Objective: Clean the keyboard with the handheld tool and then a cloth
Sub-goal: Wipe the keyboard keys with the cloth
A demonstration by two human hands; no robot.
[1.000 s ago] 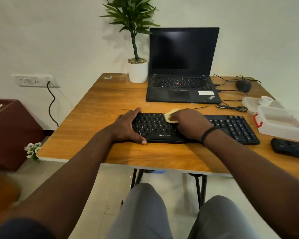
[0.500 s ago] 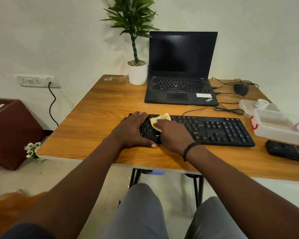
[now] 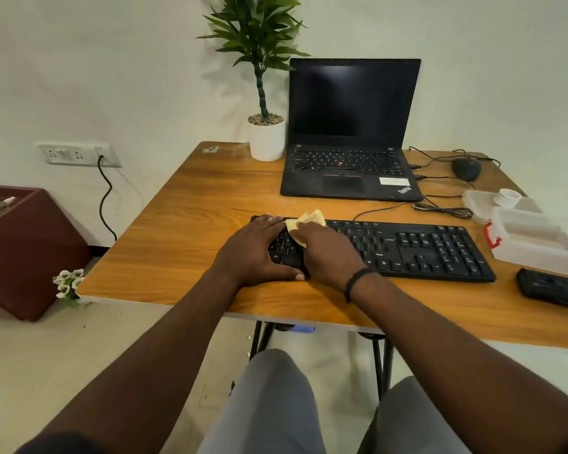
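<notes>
Keyboard [image 3: 407,247] braced by flat left hand [image 3: 253,250]; right hand [image 3: 328,250] presses bunched cloth [image 3: 305,221] onto keys.

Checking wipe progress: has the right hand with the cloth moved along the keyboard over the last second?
Yes. The right hand with the cloth has slid leftward along the keyboard, from about mid-keyboard to its left end, beside the left hand.

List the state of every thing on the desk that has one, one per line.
laptop: lid open, screen dark
keyboard: flat, being wiped
cloth: bunched under the right hand
left hand: steadying keyboard's left end
clear box: lid off
</notes>
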